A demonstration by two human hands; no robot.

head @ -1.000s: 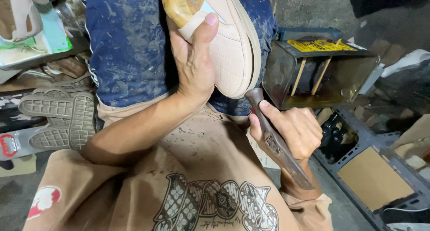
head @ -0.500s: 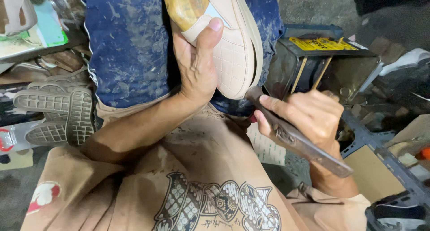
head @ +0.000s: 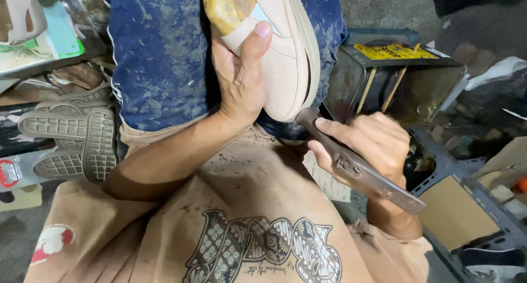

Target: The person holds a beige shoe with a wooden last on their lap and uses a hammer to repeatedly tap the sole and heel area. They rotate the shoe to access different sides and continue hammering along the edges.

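The left hand (head: pixel 241 82) has its fingers wrapped around a beige shoe (head: pixel 282 58) with a quilted upper and a smooth pale sole edge, propped against stained blue trousers (head: pixel 159 58). The right hand (head: pixel 370 146) has fingers clamped on a dark, worn metal tool (head: pixel 357 165), its tip touching the shoe's toe. Behind stands an open grimy tin box (head: pixel 401 80), holding what may be sticks. Ridged grey soles (head: pixel 71 140) lie left.
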